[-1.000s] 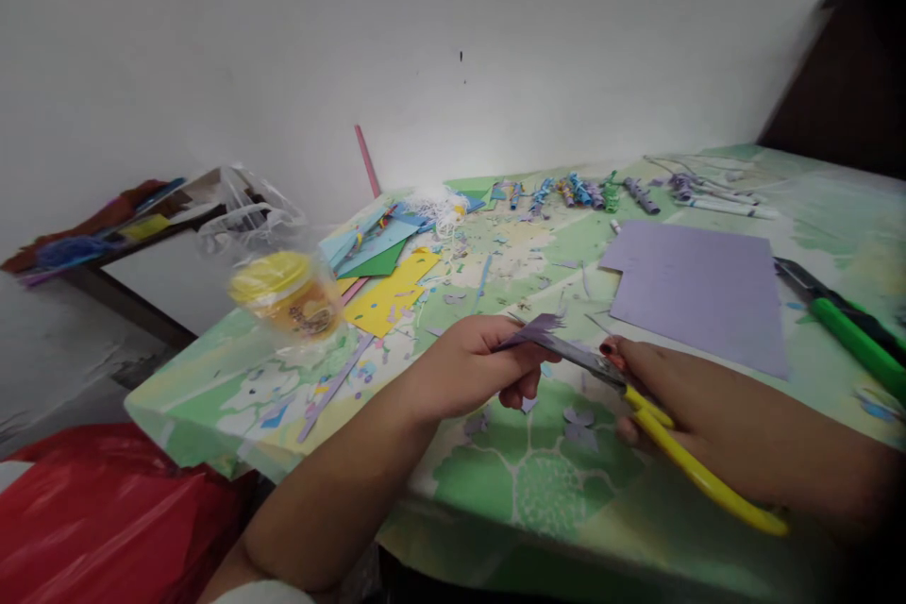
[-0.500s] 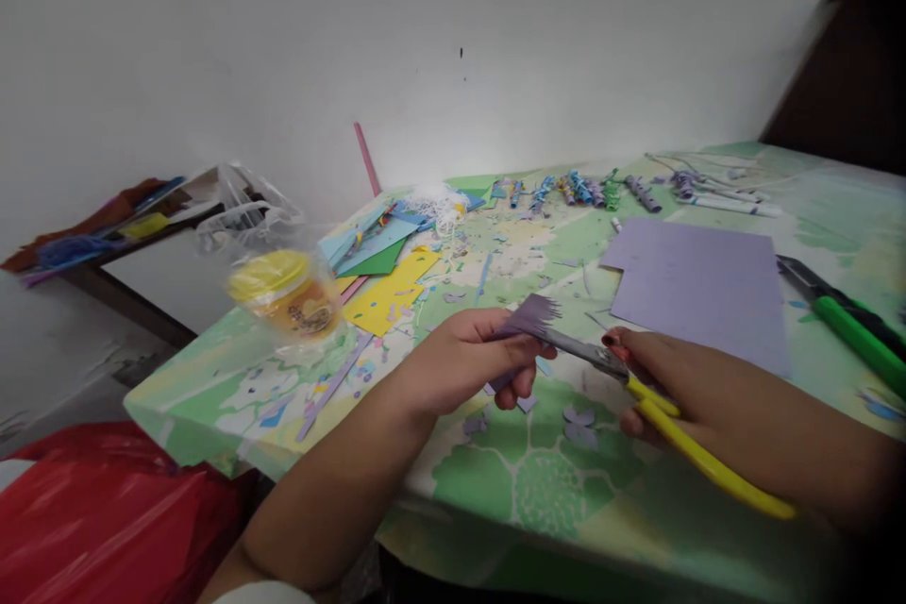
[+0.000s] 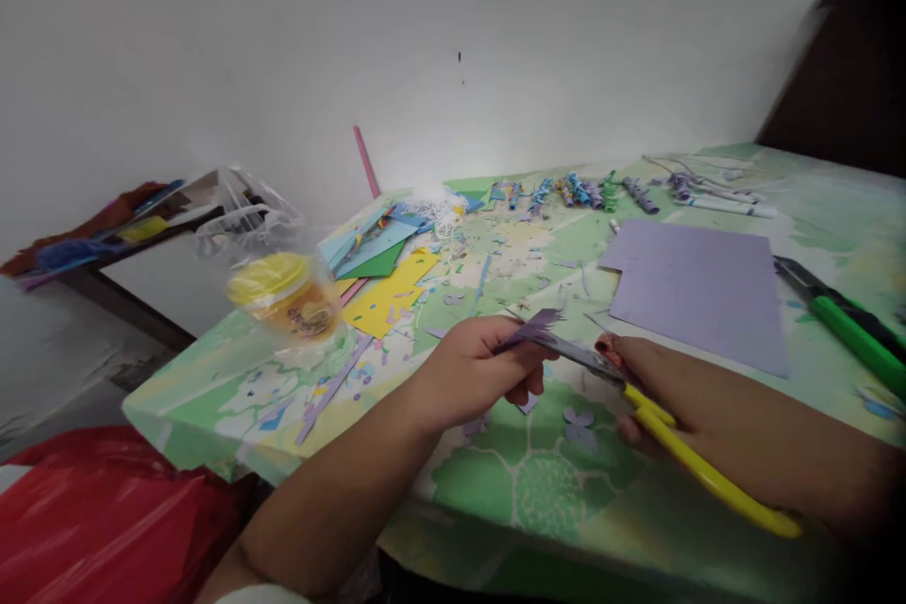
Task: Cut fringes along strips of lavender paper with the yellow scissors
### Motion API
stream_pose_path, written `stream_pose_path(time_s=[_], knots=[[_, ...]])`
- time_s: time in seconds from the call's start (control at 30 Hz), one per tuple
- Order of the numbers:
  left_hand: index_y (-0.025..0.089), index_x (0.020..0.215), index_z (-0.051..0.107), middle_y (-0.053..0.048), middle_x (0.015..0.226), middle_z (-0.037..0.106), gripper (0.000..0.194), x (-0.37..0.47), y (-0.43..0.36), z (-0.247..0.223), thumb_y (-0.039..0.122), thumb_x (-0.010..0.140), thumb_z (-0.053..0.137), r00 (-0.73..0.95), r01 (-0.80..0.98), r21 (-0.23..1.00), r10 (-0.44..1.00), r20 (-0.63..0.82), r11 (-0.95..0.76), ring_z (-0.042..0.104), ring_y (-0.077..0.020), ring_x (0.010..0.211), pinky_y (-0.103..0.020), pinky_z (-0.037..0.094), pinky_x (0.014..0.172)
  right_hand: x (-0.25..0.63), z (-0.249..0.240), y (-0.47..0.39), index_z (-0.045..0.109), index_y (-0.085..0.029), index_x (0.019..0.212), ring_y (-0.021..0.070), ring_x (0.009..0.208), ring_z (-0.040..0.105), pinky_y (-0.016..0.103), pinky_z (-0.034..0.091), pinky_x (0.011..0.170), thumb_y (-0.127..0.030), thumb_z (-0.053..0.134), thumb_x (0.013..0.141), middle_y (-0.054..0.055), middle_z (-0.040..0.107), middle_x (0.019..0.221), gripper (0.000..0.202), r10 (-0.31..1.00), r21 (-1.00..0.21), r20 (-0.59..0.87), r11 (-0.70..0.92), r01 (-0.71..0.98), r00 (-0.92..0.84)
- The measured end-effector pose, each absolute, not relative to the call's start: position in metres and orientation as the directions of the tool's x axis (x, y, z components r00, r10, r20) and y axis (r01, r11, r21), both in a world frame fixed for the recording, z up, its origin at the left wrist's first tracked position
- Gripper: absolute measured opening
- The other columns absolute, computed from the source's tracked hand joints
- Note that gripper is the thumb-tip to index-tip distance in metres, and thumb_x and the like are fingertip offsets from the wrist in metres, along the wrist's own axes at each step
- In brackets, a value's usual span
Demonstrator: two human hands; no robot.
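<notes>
Pinched in my left hand (image 3: 488, 368) is a small purple paper strip (image 3: 539, 325), its far edge cut into a fine fringe. My right hand (image 3: 658, 387) grips yellow-handled scissors (image 3: 700, 477). The blades lie along the strip beside my left fingers, and their tips are partly hidden. Below the hands a purple paper flower (image 3: 580, 428) lies on the patterned tablecloth (image 3: 548, 495). A large sheet of purple paper (image 3: 697, 288) lies beyond my right hand.
A green box cutter (image 3: 849, 335) lies at the right. Curled paper rolls (image 3: 580, 189) line the back. Yellow paper (image 3: 393, 293), paper scraps and a bagged yellow-lidded tub (image 3: 283, 297) are at left. A red plastic bag (image 3: 106, 519) sits beside the table.
The fringed strip has tilted flatter in my left hand. The scissors have shifted slightly downward, with their handles closer together. Both hands keep their hold.
</notes>
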State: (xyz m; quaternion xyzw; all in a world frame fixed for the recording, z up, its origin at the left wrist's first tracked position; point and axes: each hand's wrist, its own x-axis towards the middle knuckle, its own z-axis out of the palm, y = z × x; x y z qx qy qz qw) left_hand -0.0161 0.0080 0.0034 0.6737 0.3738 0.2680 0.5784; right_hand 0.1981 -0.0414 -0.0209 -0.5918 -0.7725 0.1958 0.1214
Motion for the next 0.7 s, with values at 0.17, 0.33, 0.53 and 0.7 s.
stream_pose_path(time_s=[0.17,0.33,0.53,0.7], knots=[[0.014,0.053,0.054,0.003,0.048,0.052,0.026,-0.016,0.008,0.005,0.021,0.078,0.055,0.586,0.218,0.974,0.806,-0.083,-0.059,0.048,-0.0047,0.044,-0.017,0.039,0.047,0.196,-0.022,-0.042,0.053,-0.025,0.097,0.0280,0.080,0.063,0.039,0.049,0.067,-0.052,0.052,0.075,0.009,0.066,0.096,0.034,0.959,-0.442,-0.088,0.205,0.873,-0.270],[0.014,0.062,0.057,0.005,0.047,0.052,0.014,-0.020,0.012,0.001,0.021,0.075,0.058,0.632,0.160,0.987,0.766,-0.119,0.021,0.047,-0.0048,0.041,-0.017,0.037,0.042,0.195,-0.027,-0.041,0.048,-0.025,0.094,0.0257,0.077,0.060,0.040,0.048,0.070,-0.048,0.049,0.078,0.007,0.063,0.089,0.029,0.959,-0.414,-0.115,0.190,0.890,-0.259],[0.013,0.069,0.062,0.005,0.045,0.054,0.017,-0.025,0.017,-0.004,0.029,0.073,0.066,0.765,0.005,0.982,0.632,-0.126,0.190,0.046,-0.0045,0.036,-0.015,0.035,0.036,0.196,-0.033,-0.042,0.048,-0.024,0.095,0.0243,0.076,0.061,0.039,0.047,0.070,-0.048,0.047,0.081,0.008,0.064,0.089,0.028,0.955,-0.446,-0.061,0.236,0.864,-0.292],[0.012,0.070,0.064,0.002,0.044,0.056,0.027,-0.026,0.017,-0.006,0.038,0.069,0.072,0.779,-0.083,0.956,0.616,-0.114,0.282,0.048,-0.0057,0.036,-0.016,0.036,0.035,0.197,-0.031,-0.038,0.050,-0.023,0.098,0.0262,0.083,0.062,0.040,0.048,0.074,-0.049,0.045,0.083,0.010,0.065,0.096,0.031,0.945,-0.446,-0.019,0.284,0.849,-0.326]])
